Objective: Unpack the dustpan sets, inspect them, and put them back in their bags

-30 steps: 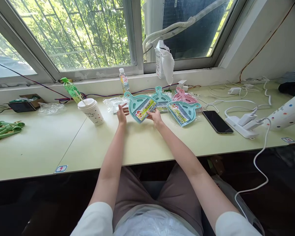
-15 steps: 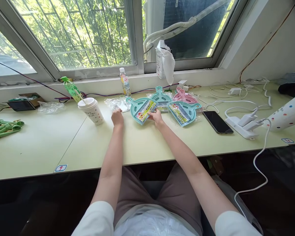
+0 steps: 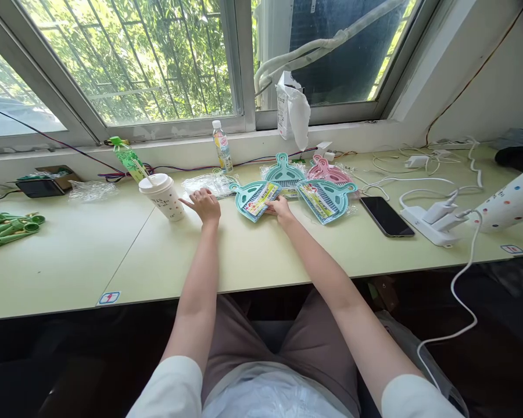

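Note:
My right hand [image 3: 280,209] grips the lower right edge of a teal mini dustpan-and-brush set [image 3: 249,197] with a yellow label. My left hand [image 3: 204,205] is open, fingers spread, to the left of that set and just in front of a crumpled clear plastic bag [image 3: 200,184]. Whether its fingertips touch the bag I cannot tell. On the right lies a second teal dustpan set [image 3: 323,200]. Behind these are another teal dustpan set [image 3: 283,171] and a pink dustpan set [image 3: 328,170] with clear wrapping about them.
A white cup with a straw [image 3: 162,197] stands left of my left hand, a bottle [image 3: 222,146] behind. Rightward are a phone [image 3: 386,216], a power strip [image 3: 431,226] with white cables and a dotted white container [image 3: 512,200]. Green items [image 3: 11,227] lie far left.
My left hand has gone from closed fingers to spread ones, and the clear bag behind it now looks more spread out. The held dustpan set has shifted slightly right.

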`<state>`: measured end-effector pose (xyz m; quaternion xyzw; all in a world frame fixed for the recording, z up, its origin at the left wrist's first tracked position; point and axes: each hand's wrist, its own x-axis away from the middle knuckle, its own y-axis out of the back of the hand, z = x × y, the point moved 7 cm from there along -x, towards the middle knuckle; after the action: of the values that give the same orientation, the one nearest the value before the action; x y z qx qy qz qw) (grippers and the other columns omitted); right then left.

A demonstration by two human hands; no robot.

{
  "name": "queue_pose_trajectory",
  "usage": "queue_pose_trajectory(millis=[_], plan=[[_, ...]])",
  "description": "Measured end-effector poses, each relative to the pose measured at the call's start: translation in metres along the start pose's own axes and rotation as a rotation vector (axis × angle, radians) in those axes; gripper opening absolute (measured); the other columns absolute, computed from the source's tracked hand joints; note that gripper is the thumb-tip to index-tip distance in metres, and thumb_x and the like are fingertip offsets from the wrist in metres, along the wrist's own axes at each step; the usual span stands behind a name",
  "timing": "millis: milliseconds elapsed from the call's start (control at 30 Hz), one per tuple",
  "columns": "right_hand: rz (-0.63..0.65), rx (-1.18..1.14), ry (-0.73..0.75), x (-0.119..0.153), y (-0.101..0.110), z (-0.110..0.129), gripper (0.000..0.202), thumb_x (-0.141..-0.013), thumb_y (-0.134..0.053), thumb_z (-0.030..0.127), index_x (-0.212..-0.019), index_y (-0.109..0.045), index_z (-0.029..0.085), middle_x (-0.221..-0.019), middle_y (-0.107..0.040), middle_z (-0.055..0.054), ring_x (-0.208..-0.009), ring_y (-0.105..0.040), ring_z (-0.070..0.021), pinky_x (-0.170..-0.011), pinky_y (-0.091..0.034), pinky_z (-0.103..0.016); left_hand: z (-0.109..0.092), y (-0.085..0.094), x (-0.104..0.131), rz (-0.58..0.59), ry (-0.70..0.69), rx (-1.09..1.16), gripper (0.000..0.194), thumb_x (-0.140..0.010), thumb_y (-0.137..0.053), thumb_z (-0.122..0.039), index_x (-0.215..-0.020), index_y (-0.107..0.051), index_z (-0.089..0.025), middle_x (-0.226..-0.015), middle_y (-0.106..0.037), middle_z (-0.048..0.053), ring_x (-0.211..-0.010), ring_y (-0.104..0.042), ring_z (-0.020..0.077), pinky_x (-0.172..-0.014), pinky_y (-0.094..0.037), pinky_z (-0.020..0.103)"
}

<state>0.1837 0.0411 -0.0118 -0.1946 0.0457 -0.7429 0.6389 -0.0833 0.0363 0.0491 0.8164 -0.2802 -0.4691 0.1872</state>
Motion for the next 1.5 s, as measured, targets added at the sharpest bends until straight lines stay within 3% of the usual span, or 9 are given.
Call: queue_pose_trajectory(millis=[200, 300, 467, 667, 900, 1133, 1333, 1433, 1500], plan=[[0.071, 0.031, 0.02, -0.004, -0.005, -0.003, 0.027, -0.077, -0.06, 0.001, -0.097, -0.055, 0.018, -0.078, -0.07, 0.0, -0.064, -0.068, -0.0131, -0.073, -0.064, -0.032, 0.0, -0.012, 0.003, 0.085, -0.007, 0.077, 0.035, -0.089, -0.055, -0.042, -0.114, -0.054, -0.017, -0.117, -0.058, 0.019, -0.132, -0.038, 0.0373, -0.119, 0.004, 0.067], [0.093, 0.051, 0.023, -0.005, -0.007, -0.004, 0.029, -0.075, -0.063, 0.0, -0.097, -0.056, 0.018, -0.078, -0.071, -0.002, -0.064, -0.069, -0.0144, -0.071, -0.064, -0.033, -0.002, -0.02, 0.006, 0.18, -0.028, 0.101, 0.038, -0.079, -0.066, -0.028, -0.114, -0.055, -0.016, -0.127, -0.054, 0.022, -0.135, -0.033, 0.0411, -0.116, -0.001, 0.071], [0.091, 0.071, 0.024, -0.003, -0.009, -0.004, 0.033, -0.072, -0.066, 0.0, -0.099, -0.057, 0.018, -0.076, -0.071, -0.002, -0.062, -0.069, -0.0157, -0.071, -0.064, -0.035, 0.004, -0.023, 0.008, 0.235, 0.022, 0.075, 0.034, -0.072, -0.056, -0.005, -0.102, -0.06, -0.019, -0.111, -0.065, 0.017, -0.129, -0.043, 0.0377, -0.115, -0.008, 0.07], [0.093, 0.071, 0.041, 0.0, -0.008, 0.001, 0.031, -0.075, -0.063, 0.001, -0.101, -0.058, 0.017, -0.079, -0.073, -0.003, -0.066, -0.071, -0.0165, -0.075, -0.064, -0.037, 0.01, -0.026, 0.005, 0.253, 0.037, 0.017, 0.032, -0.075, -0.043, 0.0, -0.092, -0.061, -0.02, -0.099, -0.068, 0.016, -0.116, -0.055, 0.0335, -0.11, -0.023, 0.057], [0.064, 0.047, 0.05, -0.002, -0.005, 0.005, 0.03, -0.075, -0.062, 0.0, -0.1, -0.057, 0.017, -0.083, -0.074, -0.004, -0.07, -0.072, -0.0173, -0.075, -0.064, -0.036, 0.006, -0.023, 0.003, 0.245, 0.05, -0.02, 0.043, -0.078, -0.039, 0.001, -0.111, -0.057, -0.019, -0.103, -0.068, 0.017, -0.114, -0.057, 0.033, -0.102, -0.029, 0.051], [0.089, 0.047, 0.043, -0.002, -0.007, 0.005, 0.031, -0.074, -0.065, 0.001, -0.099, -0.057, 0.017, -0.083, -0.074, -0.004, -0.072, -0.073, -0.0178, -0.074, -0.065, -0.037, 0.003, -0.024, 0.0, 0.221, 0.102, 0.21, 0.038, -0.077, -0.046, 0.0, -0.104, -0.058, -0.024, -0.098, -0.07, 0.006, -0.107, -0.061, 0.0255, -0.101, -0.033, 0.046], [0.142, 0.04, 0.08, -0.001, -0.011, 0.007, 0.031, -0.072, -0.072, 0.005, -0.097, -0.057, 0.018, -0.084, -0.073, -0.004, -0.073, -0.073, -0.0189, -0.077, -0.064, -0.039, -0.01, -0.049, 0.002, 0.452, 0.063, 0.585, 0.019, -0.077, -0.054, -0.013, -0.093, -0.061, -0.021, -0.091, -0.067, 0.004, -0.074, -0.06, 0.0171, -0.084, -0.047, 0.035], [0.123, 0.029, 0.093, -0.001, -0.01, 0.009, 0.029, -0.074, -0.069, 0.005, -0.096, -0.056, 0.019, -0.082, -0.072, -0.002, -0.07, -0.072, -0.0166, -0.077, -0.065, -0.038, -0.012, -0.052, 0.003, 0.465, 0.101, 0.699, 0.016, -0.076, -0.055, -0.016, -0.091, -0.061, -0.019, -0.093, -0.067, 0.005, -0.08, -0.061, 0.0173, -0.083, -0.049, 0.033], [0.113, 0.005, 0.109, -0.001, -0.01, 0.01, 0.028, -0.076, -0.067, 0.004, -0.096, -0.055, 0.02, -0.081, -0.071, -0.001, -0.068, -0.071, -0.0152, -0.077, -0.065, -0.038, -0.01, -0.046, 0.002, 0.38, 0.126, 0.693, 0.019, -0.078, -0.055, -0.019, -0.096, -0.061, -0.02, -0.104, -0.067, 0.007, -0.095, -0.063, 0.0186, -0.089, -0.049, 0.032]])
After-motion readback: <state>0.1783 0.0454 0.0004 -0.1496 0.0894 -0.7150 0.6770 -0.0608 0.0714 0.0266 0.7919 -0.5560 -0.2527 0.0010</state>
